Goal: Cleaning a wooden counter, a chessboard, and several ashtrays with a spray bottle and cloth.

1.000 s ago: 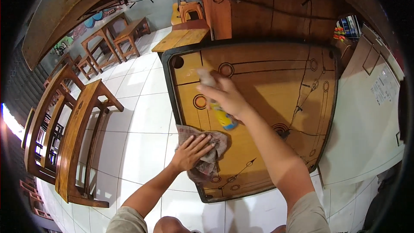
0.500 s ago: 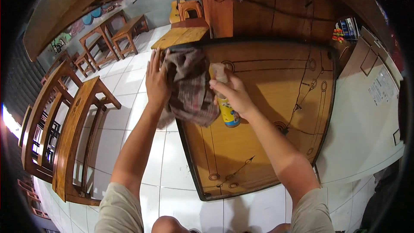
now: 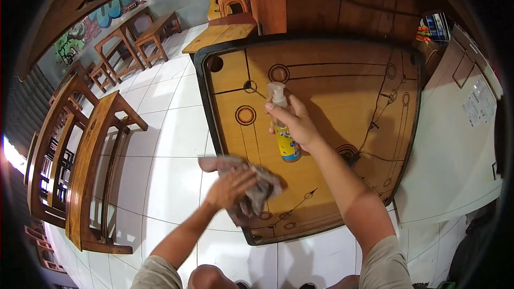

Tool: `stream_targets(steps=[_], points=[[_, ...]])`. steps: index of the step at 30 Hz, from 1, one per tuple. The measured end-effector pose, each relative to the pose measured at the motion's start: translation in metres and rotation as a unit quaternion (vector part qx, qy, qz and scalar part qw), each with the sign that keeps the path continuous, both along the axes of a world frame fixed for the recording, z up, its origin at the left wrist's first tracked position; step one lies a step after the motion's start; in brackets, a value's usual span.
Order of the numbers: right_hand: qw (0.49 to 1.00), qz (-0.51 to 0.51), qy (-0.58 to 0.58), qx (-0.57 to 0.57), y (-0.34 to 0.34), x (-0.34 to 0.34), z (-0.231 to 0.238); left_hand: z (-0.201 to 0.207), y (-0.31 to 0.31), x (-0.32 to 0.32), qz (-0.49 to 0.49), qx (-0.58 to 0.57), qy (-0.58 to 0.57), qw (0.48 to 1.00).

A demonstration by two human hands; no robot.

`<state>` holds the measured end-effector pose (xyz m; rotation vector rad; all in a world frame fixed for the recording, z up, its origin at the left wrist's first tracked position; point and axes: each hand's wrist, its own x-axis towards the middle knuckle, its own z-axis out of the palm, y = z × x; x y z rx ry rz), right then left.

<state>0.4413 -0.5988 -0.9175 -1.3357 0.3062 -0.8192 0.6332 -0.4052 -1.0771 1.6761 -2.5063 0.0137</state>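
A square wooden game board (image 3: 332, 101) with a black rim and corner holes lies on the white tiled floor below me. My right hand (image 3: 294, 123) grips a small yellow spray bottle (image 3: 285, 134) with a clear nozzle, held above the board's left half. My left hand (image 3: 230, 187) presses a crumpled grey cloth (image 3: 251, 184) against the board's near left edge; the hand is motion-blurred.
Wooden benches (image 3: 91, 166) and railings stand on the left over the tiled floor (image 3: 171, 144). Small wooden stools (image 3: 155, 32) and a low table (image 3: 219, 32) sit at the back. A white cabinet (image 3: 466, 144) flanks the board's right side.
My left hand lifted the cloth up toward the board's far left corner, then brought it back down to the near left edge. The right hand with the bottle stayed nearly still.
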Motion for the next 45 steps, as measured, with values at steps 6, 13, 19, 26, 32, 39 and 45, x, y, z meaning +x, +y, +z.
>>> stream_targets(steps=[6,13,19,26,32,39,45], points=[[0.997,-0.052,-0.039,0.034,0.002,-0.014,-0.006,0.167,-0.114,0.027,0.194,-0.311,-0.011,0.930],[0.997,-0.052,0.039,0.047,-0.007,-0.039,-0.004,0.005,-0.025,-0.050,-0.046,-0.009,-0.098,0.994],[0.997,-0.045,0.054,0.015,-0.004,-0.042,-0.018,-0.096,0.028,-0.023,-0.137,0.193,-0.188,0.953],[0.995,-0.092,-0.007,0.044,0.011,-0.078,-0.032,0.158,-0.125,0.015,0.166,-0.215,-0.100,0.957],[0.984,-0.174,-0.033,-0.016,-0.002,-0.102,-0.011,0.116,-0.137,-0.062,0.062,-0.163,-0.059,0.983],[0.993,-0.116,0.015,-0.002,0.001,-0.084,0.004,-0.071,-0.049,-0.095,-0.271,0.025,-0.095,0.957],[0.987,-0.133,0.068,0.056,0.030,-0.135,-0.049,0.086,-0.108,-0.008,0.069,0.103,0.160,0.979]])
